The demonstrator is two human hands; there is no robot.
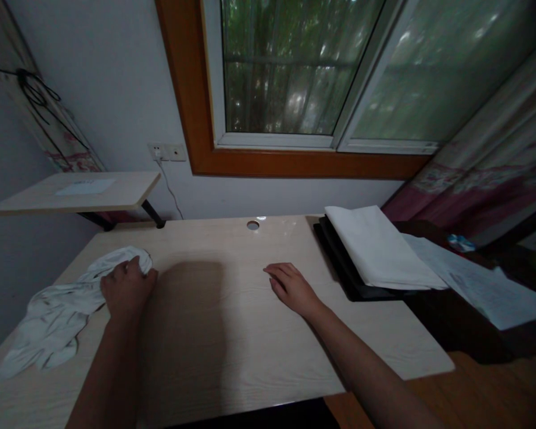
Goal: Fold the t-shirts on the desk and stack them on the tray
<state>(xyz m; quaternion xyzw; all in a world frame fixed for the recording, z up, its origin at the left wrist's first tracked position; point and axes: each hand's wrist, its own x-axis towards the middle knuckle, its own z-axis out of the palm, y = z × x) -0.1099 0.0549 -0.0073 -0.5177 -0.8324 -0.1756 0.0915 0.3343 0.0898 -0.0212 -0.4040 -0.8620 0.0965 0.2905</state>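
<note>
A crumpled white cloth [58, 316], perhaps a garment, lies along the left side of the pale wooden desk [268, 351]. My left hand [127, 289] is on the far right end of this cloth, its fingers curled into the fabric; the fingertips are partly hidden. Near the middle of the desk, my right hand [292, 287] rests on the bare wood with fingers stretched out and nothing in it. To its right, a folded white sheet-like item [375, 247] sits on top of a flat black item [339, 259].
A raised shelf [129, 185] with a paper slip stands at the back left. A round cable hole [253, 225] is near the desk's back edge. Papers [482, 280] lie on a dark surface at the right. A window [304, 71] and curtains [491, 137] are behind.
</note>
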